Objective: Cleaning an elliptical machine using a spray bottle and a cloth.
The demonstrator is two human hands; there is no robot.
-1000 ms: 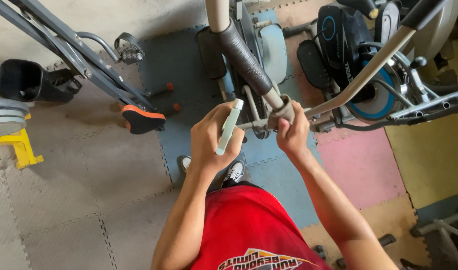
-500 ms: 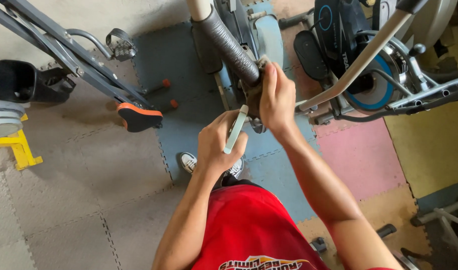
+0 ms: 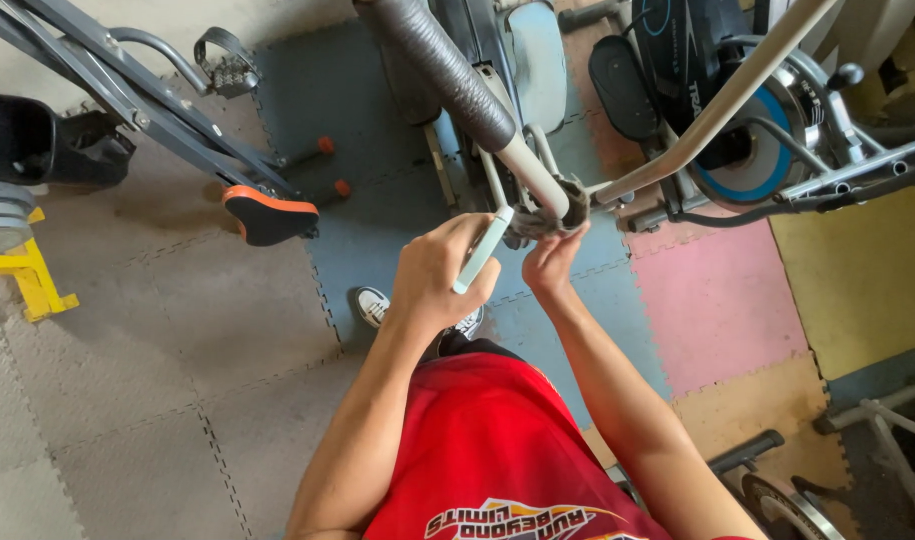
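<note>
A: What is each hand doing?

B: The left hand (image 3: 440,277) is curled tight around 1 slim, pale green tool handle (image 3: 481,252), smooth like plastic, its far tip touching the joint (image 3: 550,212). The right hand (image 3: 550,262) reaches up to that same joint from the near side, fingertips pinched against its grey metal clamp; whether they actually grip anything small there, I cannot tell.

A: Where does the joint sit?

B: At the near end of 1 handlebar (image 3: 448,70), just beyond both hands, in the middle of the scene. The bar is a round tube, dark and ribbed with grip wrap on its far part, bare cream metal close to the joint.

A: And around it?

B: 1 black saddle (image 3: 268,215) with an orange rim lies left, on a grey steel frame. 1 flywheel housing (image 3: 753,130), black with a blue ring, stands right. The floor mats (image 3: 138,340) are interlocking foam squares, dimpled, in grey, blue, pink and yellow. 1 white sneaker (image 3: 373,305) shows near the left forearm.
</note>
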